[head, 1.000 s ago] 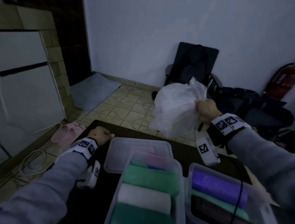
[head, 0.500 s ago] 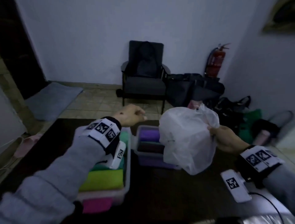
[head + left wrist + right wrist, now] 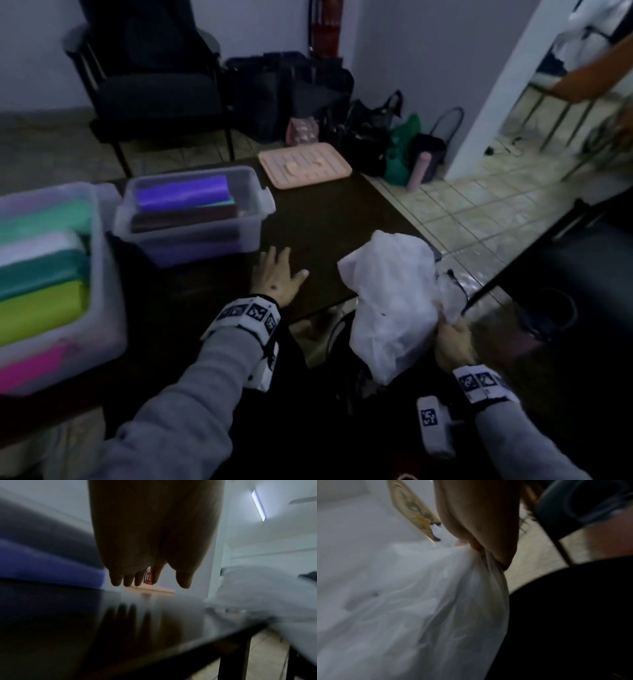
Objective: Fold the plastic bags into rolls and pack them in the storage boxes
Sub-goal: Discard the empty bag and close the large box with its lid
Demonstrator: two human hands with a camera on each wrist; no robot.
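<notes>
A puffed white plastic bag (image 3: 394, 301) hangs over the near right edge of the dark table (image 3: 329, 219); my right hand (image 3: 452, 342) grips its bunched end, and the right wrist view shows the plastic (image 3: 412, 608) pinched under my right hand (image 3: 488, 553). My left hand (image 3: 277, 274) is flat with fingers spread just above the table, left of the bag; in the left wrist view that left hand (image 3: 150, 580) has straight fingers and holds nothing. Two clear storage boxes stand on the table: one at the left (image 3: 102, 329) with several coloured rolls, one further back (image 3: 253, 219) with purple and dark rolls.
A pink box lid (image 3: 305, 164) lies at the table's far end. A black armchair (image 3: 150, 85) and dark bags (image 3: 308, 96) stand behind on the tiled floor (image 3: 462, 212). A black seat (image 3: 582, 274) stands to the right of the table.
My right hand has brought the bag down from chest height to the table's near right edge. My left hand has opened from a loose fist and dropped flat over the table. My view has swung right.
</notes>
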